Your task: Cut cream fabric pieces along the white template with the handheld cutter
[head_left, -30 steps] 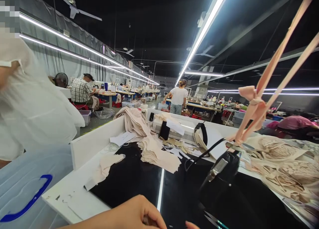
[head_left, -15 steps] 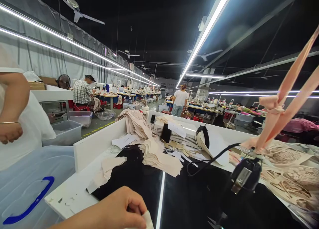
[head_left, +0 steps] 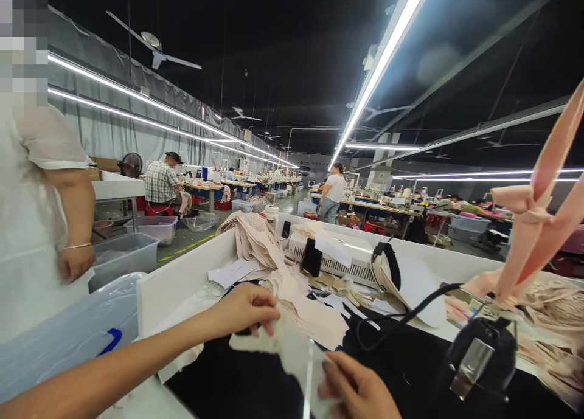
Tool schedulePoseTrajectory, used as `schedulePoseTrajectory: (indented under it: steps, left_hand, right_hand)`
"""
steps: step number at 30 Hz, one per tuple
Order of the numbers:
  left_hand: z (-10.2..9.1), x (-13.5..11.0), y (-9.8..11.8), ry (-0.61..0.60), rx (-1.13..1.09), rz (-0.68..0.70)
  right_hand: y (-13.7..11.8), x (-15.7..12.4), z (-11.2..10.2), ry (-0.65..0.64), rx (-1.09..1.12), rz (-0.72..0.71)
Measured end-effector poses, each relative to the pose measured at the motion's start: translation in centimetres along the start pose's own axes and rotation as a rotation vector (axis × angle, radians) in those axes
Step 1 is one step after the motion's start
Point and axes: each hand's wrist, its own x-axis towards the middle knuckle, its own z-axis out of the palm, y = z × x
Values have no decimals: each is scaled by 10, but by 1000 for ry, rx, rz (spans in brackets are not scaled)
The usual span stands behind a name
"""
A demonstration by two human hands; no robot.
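Observation:
A thin, pale cut fabric piece (head_left: 294, 352) stretches between my two hands above the dark tabletop (head_left: 246, 376). My left hand (head_left: 249, 309) pinches its far left end, with the fingers bent and a scalloped edge hanging below them. My right hand (head_left: 360, 385), partly blurred near the bottom edge, grips the near end between thumb and fingers. Just beyond lies a stack of cream fabric pieces (head_left: 319, 318), partly behind the held piece. Folded beige fabric (head_left: 255, 236) is heaped at the back left of the table.
At right, a black device with a metal plate (head_left: 472, 367) hangs from knotted pink straps (head_left: 531, 215). A white vented unit (head_left: 360, 267), paper slips (head_left: 232, 273) and a white visor (head_left: 413, 285) sit behind. A person in white (head_left: 36, 224) stands left beside a lidded plastic bin (head_left: 91, 315).
My left hand has moved up and forward with the fabric. My right hand has come into view, gripping the other end. The person at left shows more fully, and the view has shifted.

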Motion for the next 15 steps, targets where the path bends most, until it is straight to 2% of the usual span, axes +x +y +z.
schedulePoseTrajectory:
  steps: [3, 6, 10, 13, 15]
  left_hand:
    - [-14, 44, 11, 149, 96, 198]
    - [-17, 76, 2, 211, 186, 316]
    - [-10, 93, -40, 182, 305, 333]
    - [-4, 94, -69, 151, 362, 325]
    - [-1, 92, -80, 121, 384, 325]
  right_hand:
    - [3, 53, -10, 200, -56, -83]
    - [12, 89, -7, 347, -140, -166]
    - [41, 104, 10, 281, -271, -225]
    - [66, 104, 18, 201, -379, -244]
    - [79, 103, 19, 166, -446, -255]
